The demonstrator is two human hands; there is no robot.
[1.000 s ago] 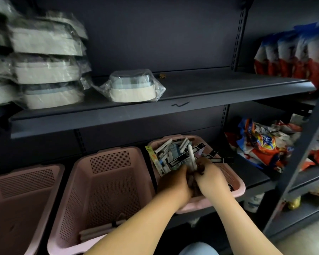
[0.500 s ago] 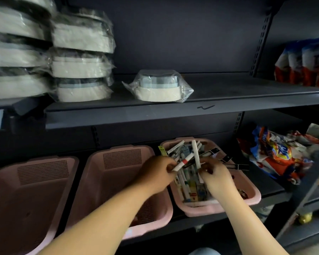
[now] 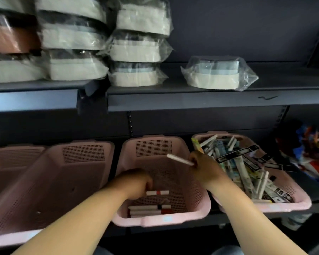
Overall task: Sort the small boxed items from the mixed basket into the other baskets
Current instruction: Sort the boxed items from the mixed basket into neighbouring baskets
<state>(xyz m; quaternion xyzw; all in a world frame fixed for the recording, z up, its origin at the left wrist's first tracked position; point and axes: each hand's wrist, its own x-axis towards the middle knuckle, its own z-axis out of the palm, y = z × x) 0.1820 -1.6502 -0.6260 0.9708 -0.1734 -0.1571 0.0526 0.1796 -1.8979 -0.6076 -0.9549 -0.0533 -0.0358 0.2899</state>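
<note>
Left hand (image 3: 134, 183) pinches a banded box (image 3: 157, 192) in the basket (image 3: 153, 148); right hand (image 3: 204, 168) pinches a white box (image 3: 180, 160) by its tip — may slip.

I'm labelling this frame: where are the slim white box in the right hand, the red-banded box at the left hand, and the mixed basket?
slim white box (image 3: 180, 159): head view, middle of its length.
red-banded box (image 3: 158, 192): head view, on its red band.
mixed basket (image 3: 284, 207): head view, front rim.
</note>
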